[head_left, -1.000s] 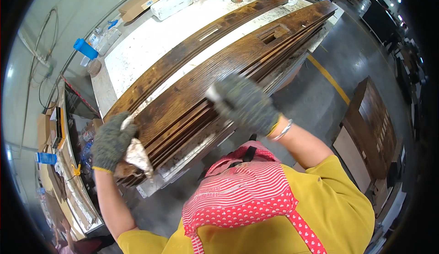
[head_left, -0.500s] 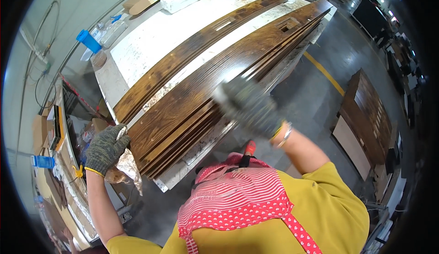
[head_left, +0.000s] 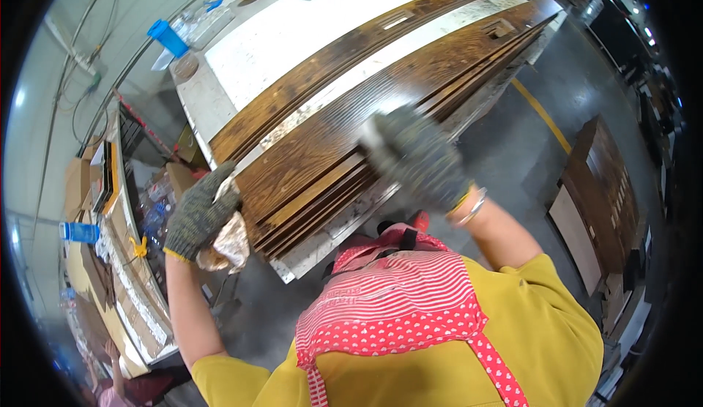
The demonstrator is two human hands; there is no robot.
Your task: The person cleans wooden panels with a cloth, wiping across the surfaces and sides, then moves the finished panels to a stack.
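Observation:
My left hand [head_left: 199, 215], in a dark grey-green knit glove, is closed on a stained whitish rag [head_left: 233, 243] at the near left end of a stack of planks. The dark brown top plank [head_left: 329, 125] has a glossy wood grain and a rectangular slot toward its far end. Over its near long edge, about mid-length, my right hand [head_left: 421, 159] is closed, in a matching glove and smeared by motion. A pale, blurred thing [head_left: 373, 135] shows at its fingers; its kind is hidden. Beyond lies a second brown plank stack [head_left: 322, 66], also slotted.
Both stacks rest on a white-topped table [head_left: 256, 63]. A blue cup [head_left: 168, 37] stands at its left edge. Left of me is a cluttered bench [head_left: 135, 290] with another person [head_left: 121, 381] beyond its near end. Brown wooden panels [head_left: 600, 195] lean at the right.
The whole view has shifted, so the table appears further right and higher. My right hand stays over the top plank, still blurred. My left hand keeps the rag at the plank ends.

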